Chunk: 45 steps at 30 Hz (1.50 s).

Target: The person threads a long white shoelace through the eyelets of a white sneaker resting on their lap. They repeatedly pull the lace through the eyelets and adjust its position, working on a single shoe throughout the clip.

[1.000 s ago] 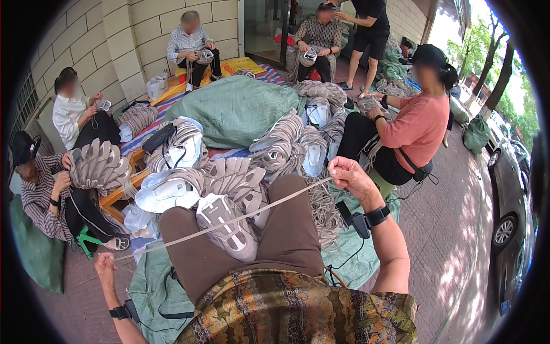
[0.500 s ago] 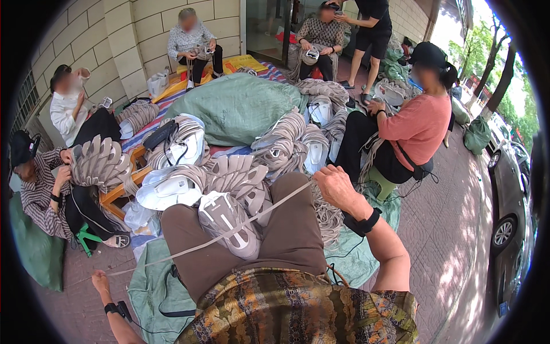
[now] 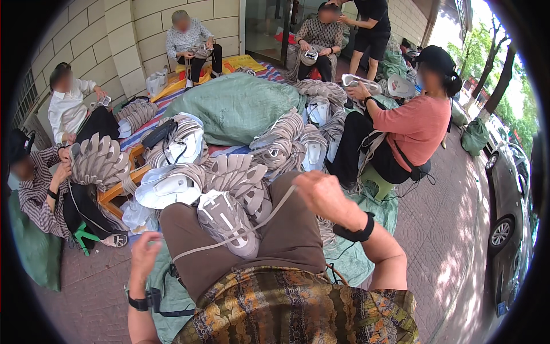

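A flat beige shoelace (image 3: pixel 209 245) hangs slack across my brown-trousered thighs, over a grey-and-white shoe upper (image 3: pixel 226 221) lying toe toward me between them. My right hand (image 3: pixel 326 198) pinches one end of the lace above my right thigh. My left hand (image 3: pixel 145 251) is lifted beside my left thigh, somewhat blurred, its fingers loosely apart and off the lace. Beyond the shoe upper lies a row of similar uppers (image 3: pixel 238 178) nested together, with a white-soled bundle (image 3: pixel 166 186) to its left.
A big green sack (image 3: pixel 235 106) lies beyond the bundles. A person in a pink top (image 3: pixel 409 126) sits at right, holding a shoe upper. Several others work at left and behind. A wooden stool (image 3: pixel 117 198) stands left. Cars (image 3: pixel 507 223) line the far right.
My left hand has let go of the lace and come up toward my left thigh. My right hand moved slightly left and nearer; the lace went from taut to slack.
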Motion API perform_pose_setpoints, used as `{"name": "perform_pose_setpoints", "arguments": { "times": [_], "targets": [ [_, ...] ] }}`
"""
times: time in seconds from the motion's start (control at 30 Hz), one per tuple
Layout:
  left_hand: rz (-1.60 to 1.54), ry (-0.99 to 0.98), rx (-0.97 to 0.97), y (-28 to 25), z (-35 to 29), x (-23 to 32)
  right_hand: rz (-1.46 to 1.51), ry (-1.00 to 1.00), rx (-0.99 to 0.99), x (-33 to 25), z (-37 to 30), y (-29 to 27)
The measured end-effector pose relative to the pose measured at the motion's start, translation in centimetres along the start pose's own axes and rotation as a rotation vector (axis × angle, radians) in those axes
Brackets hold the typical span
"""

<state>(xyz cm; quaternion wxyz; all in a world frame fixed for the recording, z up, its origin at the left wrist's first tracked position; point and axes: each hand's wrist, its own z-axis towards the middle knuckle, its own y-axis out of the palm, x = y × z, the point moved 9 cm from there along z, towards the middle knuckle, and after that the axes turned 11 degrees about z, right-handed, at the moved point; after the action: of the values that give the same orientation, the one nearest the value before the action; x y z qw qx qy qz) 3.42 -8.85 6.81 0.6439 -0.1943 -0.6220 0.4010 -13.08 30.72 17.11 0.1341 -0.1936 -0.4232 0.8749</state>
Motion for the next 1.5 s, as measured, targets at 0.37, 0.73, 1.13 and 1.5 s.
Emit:
{"name": "perform_pose_setpoints", "arguments": {
  "times": [0.37, 0.73, 1.13, 1.5],
  "targets": [
    [-0.528, 0.178, -0.552, 14.0, 2.6, 16.3, 0.223, -0.314, -0.165, -9.6, 2.1, 7.6],
    [-0.402, 0.02, -0.511, 11.8, 1.1, 11.6, 0.159, -0.219, -0.102, -6.6, 1.0, 7.0],
    [-0.294, -0.018, -0.172, 0.7, -2.4, 5.5, 0.006, -0.005, -0.05, -0.4, -0.7, 4.0],
    [0.356, 0.047, 0.305, -7.6, -5.5, 4.9, -0.16, 0.248, 0.045, 7.5, -4.3, -0.1]
  ]
}}
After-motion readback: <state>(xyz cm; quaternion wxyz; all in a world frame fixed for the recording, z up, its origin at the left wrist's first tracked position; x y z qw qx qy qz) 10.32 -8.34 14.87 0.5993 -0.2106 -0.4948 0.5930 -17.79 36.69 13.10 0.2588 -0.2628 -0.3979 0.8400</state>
